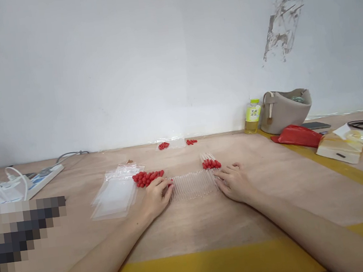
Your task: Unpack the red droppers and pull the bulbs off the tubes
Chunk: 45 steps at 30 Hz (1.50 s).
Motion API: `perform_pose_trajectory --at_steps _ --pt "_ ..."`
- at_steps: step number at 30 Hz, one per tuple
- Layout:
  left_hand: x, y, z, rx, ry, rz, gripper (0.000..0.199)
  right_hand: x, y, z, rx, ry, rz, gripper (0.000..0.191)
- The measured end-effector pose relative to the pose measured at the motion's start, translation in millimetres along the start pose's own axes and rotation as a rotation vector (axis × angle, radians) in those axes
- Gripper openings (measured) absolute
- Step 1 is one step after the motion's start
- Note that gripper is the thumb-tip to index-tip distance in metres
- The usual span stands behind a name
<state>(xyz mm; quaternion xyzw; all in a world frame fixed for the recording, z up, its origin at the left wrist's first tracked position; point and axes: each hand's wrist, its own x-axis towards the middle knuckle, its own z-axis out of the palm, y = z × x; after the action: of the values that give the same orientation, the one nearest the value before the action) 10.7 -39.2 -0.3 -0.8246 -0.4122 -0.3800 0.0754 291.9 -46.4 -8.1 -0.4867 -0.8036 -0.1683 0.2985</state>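
A row of slim clear tubes (192,185) lies side by side on the table between my two hands. My left hand (154,196) is curled against the row's left end, thumb and fingers bent round it. A small spot of red shows at its fingertips, too small to make out. At the right end my right hand (235,182) holds the row with thumb and forefinger, its outer fingers partly raised. Just beyond the left hand is a pile of red-tipped pieces (147,177). A bundle of pale sticks with red ends (210,161) lies beyond the row's right part.
Clear zip bags (117,194) lie left of the pile. Two small red heaps (163,145) rest on plastic near the wall. A bottle (252,116), grey bag (284,112), red pouch (297,137) and opened packet (341,145) stand right; a power strip (43,179) sits left.
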Motion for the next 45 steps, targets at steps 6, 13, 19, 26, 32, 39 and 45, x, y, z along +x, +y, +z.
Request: perform_pose_trajectory --at_steps 6,13,19,26,32,39,45 --pt "10 -18 -27.2 0.041 0.225 -0.081 0.017 -1 0 -5 0.014 -0.073 -0.050 0.025" --pt "12 -71 -43.7 -0.018 0.292 -0.376 0.024 -1 3 -4 0.033 -0.068 -0.058 0.029" --pt "13 -76 -39.0 0.016 0.237 -0.351 0.029 -1 2 -3 0.035 -0.005 -0.015 0.031" --pt "14 -74 -39.4 0.180 0.135 -0.317 0.027 -1 4 -2 0.050 0.014 -0.007 0.031" --pt "15 -67 -45.0 0.184 0.284 -0.257 0.021 0 9 0 0.125 0.022 0.088 0.030" --pt "29 -25 -38.4 0.124 0.244 -0.107 0.014 6 35 5 0.246 0.101 0.393 0.043" --pt "74 23 19.2 0.110 -0.224 -0.041 0.016 4 55 13 0.232 0.082 0.580 0.041"
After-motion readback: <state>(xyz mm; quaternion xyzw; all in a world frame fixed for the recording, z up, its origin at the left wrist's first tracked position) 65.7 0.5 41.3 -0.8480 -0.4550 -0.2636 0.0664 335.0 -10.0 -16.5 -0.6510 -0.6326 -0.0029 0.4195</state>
